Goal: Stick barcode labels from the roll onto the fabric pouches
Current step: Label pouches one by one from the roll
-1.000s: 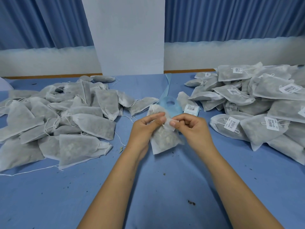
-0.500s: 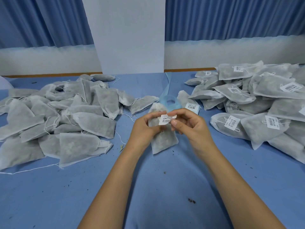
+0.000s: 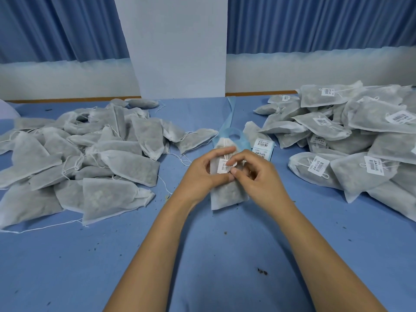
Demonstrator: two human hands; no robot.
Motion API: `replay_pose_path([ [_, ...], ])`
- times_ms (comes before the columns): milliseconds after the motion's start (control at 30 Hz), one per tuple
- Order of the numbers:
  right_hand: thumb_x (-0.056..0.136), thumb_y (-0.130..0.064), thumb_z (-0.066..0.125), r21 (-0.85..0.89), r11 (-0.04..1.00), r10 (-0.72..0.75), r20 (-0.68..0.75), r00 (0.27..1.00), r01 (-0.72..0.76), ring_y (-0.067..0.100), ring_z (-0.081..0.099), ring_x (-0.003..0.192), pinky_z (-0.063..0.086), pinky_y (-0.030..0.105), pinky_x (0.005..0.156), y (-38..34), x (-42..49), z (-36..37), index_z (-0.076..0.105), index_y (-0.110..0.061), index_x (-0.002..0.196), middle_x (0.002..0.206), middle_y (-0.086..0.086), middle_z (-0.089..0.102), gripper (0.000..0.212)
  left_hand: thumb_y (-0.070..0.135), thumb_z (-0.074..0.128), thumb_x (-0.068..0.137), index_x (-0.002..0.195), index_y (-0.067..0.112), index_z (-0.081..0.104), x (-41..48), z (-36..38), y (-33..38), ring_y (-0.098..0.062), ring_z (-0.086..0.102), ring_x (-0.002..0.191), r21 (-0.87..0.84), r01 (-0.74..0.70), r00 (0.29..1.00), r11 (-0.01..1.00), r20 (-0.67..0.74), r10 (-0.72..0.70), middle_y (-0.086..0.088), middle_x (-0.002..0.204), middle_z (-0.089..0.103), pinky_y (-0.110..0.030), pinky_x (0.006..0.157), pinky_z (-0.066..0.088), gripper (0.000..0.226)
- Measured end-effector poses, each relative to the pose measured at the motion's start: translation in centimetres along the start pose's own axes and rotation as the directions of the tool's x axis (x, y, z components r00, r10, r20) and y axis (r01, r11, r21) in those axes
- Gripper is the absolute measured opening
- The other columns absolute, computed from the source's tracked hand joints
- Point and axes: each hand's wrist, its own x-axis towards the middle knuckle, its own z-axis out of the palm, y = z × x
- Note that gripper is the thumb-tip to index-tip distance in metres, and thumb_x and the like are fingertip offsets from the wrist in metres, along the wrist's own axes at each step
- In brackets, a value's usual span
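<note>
Pouch (image 3: 227, 195), one label (image 3: 224, 168): left hand (image 3: 201, 177), right hand (image 3: 258, 180) pinch.

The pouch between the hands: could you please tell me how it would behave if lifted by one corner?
Probably floppy: the pouch is thin fabric, creased below the left hand and right hand. Likely light: a few fingers steady it. Its loose filling would probably slump downward.

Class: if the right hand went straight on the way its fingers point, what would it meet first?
The right hand points leftward: first the barcode label it touches on the pouch, then probably the thumb of the left hand.
</note>
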Motion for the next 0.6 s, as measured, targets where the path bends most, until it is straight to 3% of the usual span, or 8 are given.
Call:
replay_pose_path([
  [133, 0.086, -0.005, 0.064, -0.038, 0.999, 0.013, -0.006, 1.000, -0.013, 0.006, 0.036, 0.052, 0.030, 0.014, 0.054, 0.4, 0.0, 0.0, 0.062, -0.020, 0.086, 0.058, -0.022, 0.048, 0.015, 0.017, 0.067, 0.087, 0.123, 0.023, 0.066, 0.1, -0.1, -0.1, -0.012, 0.056, 0.125, -0.079, 0.008, 1.000, 0.997, -0.022, -0.010, 0.006, 0.128, 0.065, -0.033, 0.106, 0.043, 0.036],
  [233, 0.085, -0.010, 0.062, -0.100, 0.995, 0.029, 0.011, 1.000, -0.028, 0.007, 0.040, 0.053, 0.034, 0.023, 0.057, 0.7, -0.1, 0.1, 0.060, -0.027, 0.091, 0.055, -0.012, 0.044, 0.018, 0.010, 0.064, 0.092, 0.120, 0.023, 0.067, 0.2, -0.2, -0.3, -0.011, 0.058, 0.121, -0.035, -0.016, 0.998, 0.999, -0.061, 0.014, 0.007, 0.126, 0.066, -0.033, 0.105, 0.045, 0.030],
  [300, 0.086, -0.014, 0.060, -0.135, 0.990, 0.045, -0.001, 0.999, -0.044, 0.009, 0.043, 0.054, 0.038, 0.028, 0.060, 0.8, -0.1, 0.1, 0.055, -0.032, 0.095, 0.063, -0.007, 0.050, 0.020, 0.002, 0.064, 0.090, 0.119, 0.020, 0.068, 0.2, -0.2, -0.3, -0.012, 0.062, 0.116, -0.026, -0.020, 0.996, 0.999, -0.089, 0.018, 0.006, 0.122, 0.068, -0.032, 0.101, 0.049, 0.035],
  [400, 0.088, -0.029, 0.054, -0.144, 0.987, 0.073, -0.020, 0.997, -0.075, 0.009, 0.047, 0.060, 0.041, 0.034, 0.066, 1.1, -0.1, 0.0, 0.049, -0.029, 0.103, 0.076, -0.012, 0.056, 0.016, -0.003, 0.066, 0.087, 0.116, 0.021, 0.069, 0.3, -0.4, -0.4, -0.008, 0.063, 0.107, 0.008, -0.063, 0.986, 0.998, -0.155, 0.064, 0.009, 0.116, 0.070, -0.026, 0.094, 0.051, 0.038],
  [533, 0.088, -0.028, 0.065, 0.018, 0.986, 0.167, -0.097, 0.981, -0.166, 0.001, 0.045, 0.063, 0.039, 0.017, 0.063, 1.3, 0.1, 0.6, 0.052, -0.020, 0.106, 0.075, -0.014, 0.049, 0.023, -0.004, 0.071, 0.081, 0.113, 0.023, 0.070, 0.3, -0.3, -0.2, 0.005, 0.060, 0.107, 0.067, -0.102, 0.983, 0.993, -0.147, 0.111, 0.021, 0.112, 0.069, -0.016, 0.088, 0.048, 0.042],
  [600, 0.085, -0.019, 0.069, 0.088, 0.977, 0.205, -0.118, 0.972, -0.195, -0.004, 0.047, 0.064, 0.038, 0.009, 0.063, 1.2, 0.4, 0.8, 0.055, -0.020, 0.095, 0.080, -0.008, 0.053, 0.017, -0.010, 0.072, 0.076, 0.115, 0.021, 0.069, 0.2, 0.1, -0.1, 0.001, 0.059, 0.112, 0.073, -0.120, 0.986, 0.990, -0.110, 0.128, 0.015, 0.116, 0.066, -0.021, 0.093, 0.049, 0.049],
])
